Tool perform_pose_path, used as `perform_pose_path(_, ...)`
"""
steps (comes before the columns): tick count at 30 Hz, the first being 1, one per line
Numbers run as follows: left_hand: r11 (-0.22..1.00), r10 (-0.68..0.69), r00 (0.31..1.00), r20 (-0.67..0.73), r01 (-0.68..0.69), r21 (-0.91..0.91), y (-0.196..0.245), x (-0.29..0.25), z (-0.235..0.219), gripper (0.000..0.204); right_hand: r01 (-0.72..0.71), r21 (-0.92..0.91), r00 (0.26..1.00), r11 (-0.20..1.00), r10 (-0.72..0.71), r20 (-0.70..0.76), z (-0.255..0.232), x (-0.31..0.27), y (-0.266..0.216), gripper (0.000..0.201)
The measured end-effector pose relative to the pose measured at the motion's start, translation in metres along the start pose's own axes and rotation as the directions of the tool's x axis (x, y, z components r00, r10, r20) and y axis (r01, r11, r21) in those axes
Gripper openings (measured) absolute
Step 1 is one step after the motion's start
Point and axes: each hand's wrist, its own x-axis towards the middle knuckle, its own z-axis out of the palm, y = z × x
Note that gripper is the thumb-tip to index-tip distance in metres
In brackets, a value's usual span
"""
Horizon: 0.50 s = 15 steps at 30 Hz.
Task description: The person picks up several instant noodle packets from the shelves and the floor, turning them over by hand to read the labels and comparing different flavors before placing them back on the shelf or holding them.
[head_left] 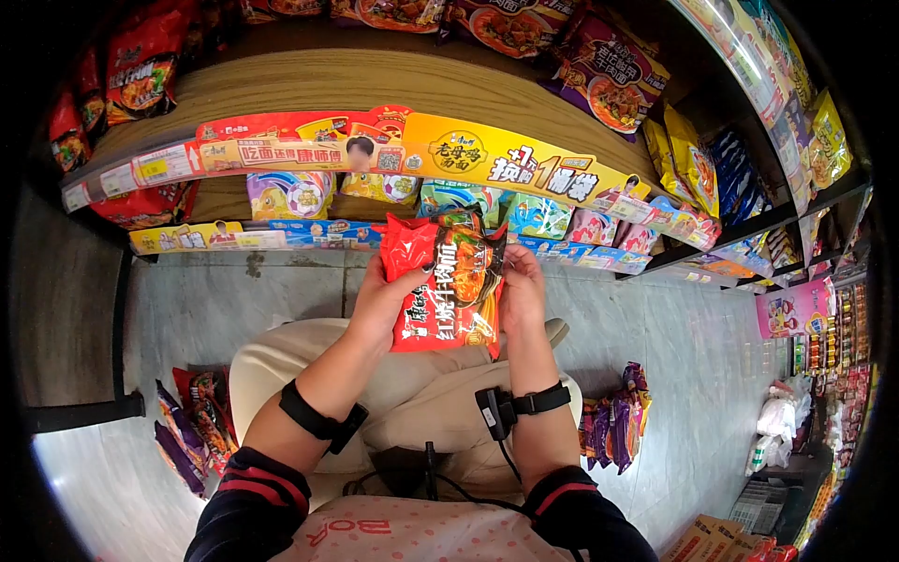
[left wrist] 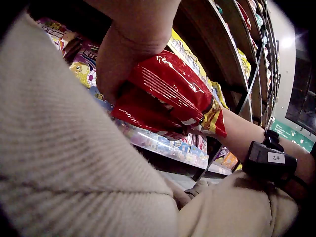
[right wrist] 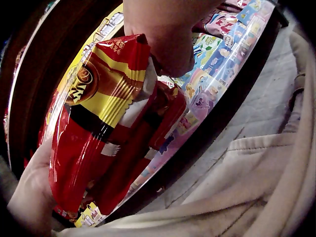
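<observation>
A red noodle packet (head_left: 449, 290) with a food picture is held up over the person's lap, between both hands. The left hand (head_left: 379, 304) grips its left side, thumb lying on the front. At its right side, the right hand (head_left: 522, 288) pinches the edge. In the left wrist view the packet (left wrist: 168, 94) shows its red, glossy underside, with the left hand (left wrist: 123, 64) around one end. The right wrist view shows the yellow and red end of the packet (right wrist: 103, 94), the right hand (right wrist: 165, 44) at its upper corner; that hand's fingertips are mostly hidden.
Ahead stands a curved wooden shelf (head_left: 309, 80) with a promotional strip (head_left: 524, 161) along its edge and small colourful packs below. Packets lie on the floor at the left (head_left: 201, 421) and right (head_left: 618, 421) of the crossed legs. Purple packets (head_left: 613, 75) sit on the upper right shelf.
</observation>
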Motion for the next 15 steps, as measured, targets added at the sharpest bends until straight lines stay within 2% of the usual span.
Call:
perform_pose_path(4,1.000,-0.004,1.000,-0.008,0.004,0.000,0.0003,-0.0006,0.0004,0.044,-0.028,0.060,1.000,0.998,0.028,0.004,0.0034,-0.0018,-0.0026,0.039)
perform_pose_path(15,1.000,-0.014,1.000,-0.021,0.014,0.003,0.0018,-0.0020,0.0022,0.044,-0.042,0.028,0.999,0.999,0.042,0.000,-0.0009,0.0004,0.0016,0.039)
